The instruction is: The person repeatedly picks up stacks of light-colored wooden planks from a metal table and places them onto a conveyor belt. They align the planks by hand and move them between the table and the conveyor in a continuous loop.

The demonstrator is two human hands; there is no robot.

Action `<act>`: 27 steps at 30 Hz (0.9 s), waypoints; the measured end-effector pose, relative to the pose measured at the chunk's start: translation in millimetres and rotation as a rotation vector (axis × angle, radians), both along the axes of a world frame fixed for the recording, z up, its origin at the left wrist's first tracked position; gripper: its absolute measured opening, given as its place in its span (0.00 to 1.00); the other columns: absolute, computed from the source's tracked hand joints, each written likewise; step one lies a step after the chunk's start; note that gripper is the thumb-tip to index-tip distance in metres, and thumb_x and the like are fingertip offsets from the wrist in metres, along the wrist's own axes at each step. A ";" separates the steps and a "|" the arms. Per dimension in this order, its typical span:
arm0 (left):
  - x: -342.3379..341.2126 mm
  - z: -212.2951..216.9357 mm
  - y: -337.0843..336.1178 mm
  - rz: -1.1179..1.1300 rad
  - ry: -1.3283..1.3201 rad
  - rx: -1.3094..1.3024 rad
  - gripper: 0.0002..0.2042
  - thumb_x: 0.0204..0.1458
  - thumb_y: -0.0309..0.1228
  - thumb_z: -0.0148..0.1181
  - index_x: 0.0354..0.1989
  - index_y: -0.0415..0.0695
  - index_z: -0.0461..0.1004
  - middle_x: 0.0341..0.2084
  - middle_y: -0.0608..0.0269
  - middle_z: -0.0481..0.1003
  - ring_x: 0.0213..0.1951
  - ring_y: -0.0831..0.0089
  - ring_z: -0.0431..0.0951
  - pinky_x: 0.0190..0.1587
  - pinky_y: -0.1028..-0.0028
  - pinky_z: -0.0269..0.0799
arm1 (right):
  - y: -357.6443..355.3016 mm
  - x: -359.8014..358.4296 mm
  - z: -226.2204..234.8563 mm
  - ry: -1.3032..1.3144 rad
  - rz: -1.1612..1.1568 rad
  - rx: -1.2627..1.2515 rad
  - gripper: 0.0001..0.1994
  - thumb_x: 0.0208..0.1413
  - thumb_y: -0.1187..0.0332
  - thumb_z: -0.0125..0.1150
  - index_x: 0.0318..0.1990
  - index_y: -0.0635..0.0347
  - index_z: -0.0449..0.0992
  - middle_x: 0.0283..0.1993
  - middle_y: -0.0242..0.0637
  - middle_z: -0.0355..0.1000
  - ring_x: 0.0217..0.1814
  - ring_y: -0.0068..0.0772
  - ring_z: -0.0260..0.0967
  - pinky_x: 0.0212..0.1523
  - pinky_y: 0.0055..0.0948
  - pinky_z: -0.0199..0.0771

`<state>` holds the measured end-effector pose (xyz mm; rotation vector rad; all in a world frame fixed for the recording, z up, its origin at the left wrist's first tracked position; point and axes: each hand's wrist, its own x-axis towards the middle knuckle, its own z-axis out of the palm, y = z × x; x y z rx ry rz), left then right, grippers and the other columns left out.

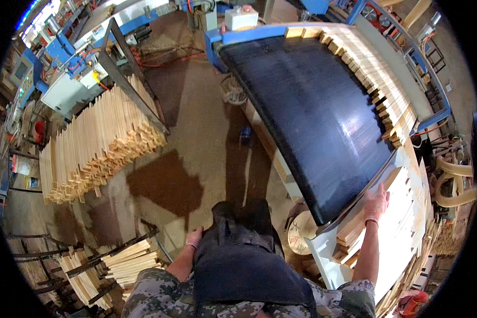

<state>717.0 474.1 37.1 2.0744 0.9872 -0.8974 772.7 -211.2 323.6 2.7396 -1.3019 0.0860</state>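
Observation:
My right hand, in a pale pink glove, reaches out over a stack of light wooden strips at the right. Its fingers are partly stretched and touch or hover just above the strips; I cannot tell which. Left of that stack lies a wide black conveyor belt. A row of wooden blocks lines the belt's far right side. Down beside my dark apron hangs my left hand, also gloved. Its fingers are mostly hidden, and nothing shows in it.
A large stack of wooden strips stands at the left by a metal frame. More strips lie on a dark rack at the lower left. A bucket stands beside the belt, and a round stool-like top is near my right leg.

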 end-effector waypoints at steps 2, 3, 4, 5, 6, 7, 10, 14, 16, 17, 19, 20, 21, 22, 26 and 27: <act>15.1 -11.8 4.2 -0.026 -0.017 -0.004 0.41 0.52 0.62 0.60 0.54 0.29 0.81 0.54 0.30 0.79 0.61 0.44 0.79 0.61 0.57 0.72 | 4.5 3.3 2.4 -0.006 -0.006 0.001 0.36 0.59 0.53 0.67 0.73 0.56 0.69 0.71 0.48 0.72 0.82 0.57 0.54 0.80 0.51 0.51; 24.9 -9.2 0.9 -0.017 -0.028 -0.006 0.41 0.52 0.62 0.60 0.54 0.29 0.81 0.55 0.29 0.79 0.61 0.44 0.79 0.62 0.57 0.72 | 4.9 3.7 3.1 -0.016 -0.011 -0.004 0.35 0.58 0.53 0.67 0.73 0.56 0.70 0.70 0.48 0.72 0.82 0.57 0.54 0.80 0.51 0.51; 30.1 1.2 -0.6 -0.010 -0.038 -0.006 0.40 0.52 0.62 0.59 0.54 0.29 0.81 0.55 0.29 0.78 0.62 0.44 0.79 0.62 0.57 0.71 | 2.8 2.2 1.6 -0.025 -0.014 0.004 0.35 0.58 0.53 0.67 0.72 0.56 0.70 0.69 0.48 0.73 0.82 0.58 0.54 0.80 0.54 0.50; 37.2 10.1 -2.6 -0.002 -0.046 -0.005 0.40 0.52 0.61 0.59 0.54 0.29 0.81 0.56 0.29 0.78 0.62 0.44 0.78 0.63 0.57 0.71 | 5.2 4.0 5.9 -0.020 -0.021 0.017 0.35 0.58 0.53 0.67 0.73 0.56 0.70 0.69 0.48 0.73 0.82 0.58 0.53 0.80 0.54 0.49; 38.0 -10.9 6.1 0.036 -0.066 -0.039 0.40 0.53 0.61 0.59 0.54 0.29 0.80 0.56 0.29 0.78 0.62 0.43 0.78 0.63 0.57 0.71 | 11.0 3.3 13.5 -0.010 -0.034 0.038 0.36 0.58 0.53 0.67 0.73 0.56 0.70 0.68 0.48 0.74 0.82 0.59 0.53 0.81 0.55 0.49; 43.4 -34.9 16.0 0.069 -0.082 -0.071 0.39 0.54 0.60 0.58 0.55 0.28 0.80 0.56 0.29 0.78 0.63 0.42 0.77 0.64 0.57 0.70 | 15.8 1.0 18.4 0.003 -0.051 0.063 0.36 0.58 0.53 0.67 0.73 0.56 0.70 0.68 0.48 0.74 0.82 0.59 0.53 0.81 0.55 0.49; 54.8 -16.0 7.6 -0.050 -0.082 -0.119 0.36 0.58 0.58 0.56 0.56 0.33 0.80 0.57 0.32 0.78 0.65 0.41 0.75 0.65 0.58 0.69 | 17.1 2.4 15.8 -0.079 -0.020 0.050 0.34 0.56 0.56 0.68 0.70 0.57 0.72 0.65 0.49 0.76 0.81 0.60 0.54 0.80 0.55 0.49; 68.4 28.4 -28.1 -0.236 -0.112 -0.037 0.36 0.59 0.60 0.52 0.56 0.35 0.81 0.58 0.33 0.77 0.64 0.41 0.75 0.66 0.56 0.69 | 13.4 -4.0 14.2 -0.092 -0.024 0.047 0.34 0.56 0.56 0.68 0.70 0.58 0.73 0.64 0.49 0.76 0.81 0.61 0.55 0.81 0.55 0.48; 56.8 14.7 -28.3 -0.199 -0.079 -0.107 0.37 0.59 0.61 0.50 0.56 0.36 0.81 0.58 0.33 0.77 0.65 0.41 0.75 0.66 0.56 0.68 | 17.2 -0.1 16.9 -0.085 -0.021 0.079 0.34 0.56 0.56 0.69 0.69 0.60 0.73 0.64 0.49 0.76 0.81 0.61 0.54 0.81 0.54 0.48; 51.8 5.9 -25.5 -0.176 -0.063 -0.145 0.37 0.59 0.61 0.48 0.55 0.36 0.82 0.58 0.33 0.77 0.65 0.41 0.74 0.67 0.56 0.68 | 18.3 2.7 13.2 -0.092 -0.003 0.075 0.34 0.56 0.56 0.69 0.69 0.60 0.73 0.64 0.49 0.76 0.81 0.61 0.54 0.81 0.54 0.48; 53.7 -10.0 -21.7 -0.230 -0.023 -0.078 0.37 0.58 0.62 0.48 0.54 0.37 0.82 0.57 0.35 0.78 0.65 0.42 0.75 0.67 0.56 0.68 | 12.6 -2.3 8.3 -0.110 0.001 0.053 0.34 0.56 0.56 0.69 0.69 0.61 0.74 0.63 0.50 0.76 0.81 0.61 0.54 0.81 0.54 0.48; 45.1 -17.0 -13.4 -0.180 -0.047 -0.090 0.37 0.58 0.62 0.49 0.54 0.37 0.83 0.57 0.35 0.79 0.65 0.43 0.75 0.67 0.56 0.68 | 14.7 0.5 6.7 -0.118 0.000 0.063 0.34 0.55 0.56 0.69 0.69 0.62 0.73 0.62 0.50 0.77 0.81 0.62 0.54 0.81 0.54 0.49; 38.7 -23.2 -11.0 -0.126 -0.070 -0.105 0.37 0.57 0.62 0.49 0.53 0.36 0.83 0.56 0.35 0.79 0.65 0.43 0.75 0.67 0.56 0.68 | 13.3 4.0 3.0 -0.110 0.013 0.058 0.34 0.55 0.56 0.69 0.69 0.62 0.73 0.62 0.50 0.77 0.81 0.62 0.54 0.81 0.55 0.48; 44.9 -14.9 -17.9 -0.149 -0.055 -0.095 0.37 0.57 0.62 0.49 0.53 0.36 0.83 0.56 0.34 0.79 0.65 0.43 0.76 0.67 0.56 0.68 | 8.2 -1.4 1.4 -0.104 0.002 0.043 0.34 0.55 0.57 0.69 0.69 0.62 0.74 0.62 0.50 0.77 0.81 0.62 0.54 0.81 0.55 0.48; 41.2 18.6 -26.7 -0.122 -0.005 -0.044 0.37 0.57 0.62 0.51 0.53 0.36 0.83 0.55 0.34 0.79 0.64 0.42 0.76 0.66 0.55 0.68 | 6.9 -5.0 -1.2 -0.138 0.014 0.032 0.33 0.54 0.58 0.68 0.68 0.62 0.75 0.61 0.51 0.77 0.80 0.63 0.55 0.81 0.55 0.48; 39.3 18.6 -27.4 -0.095 0.007 -0.034 0.37 0.57 0.62 0.51 0.52 0.36 0.83 0.55 0.33 0.79 0.64 0.42 0.77 0.66 0.55 0.69 | 8.5 -4.7 0.5 -0.144 0.019 0.036 0.33 0.54 0.58 0.68 0.67 0.62 0.75 0.60 0.52 0.77 0.80 0.63 0.55 0.81 0.55 0.49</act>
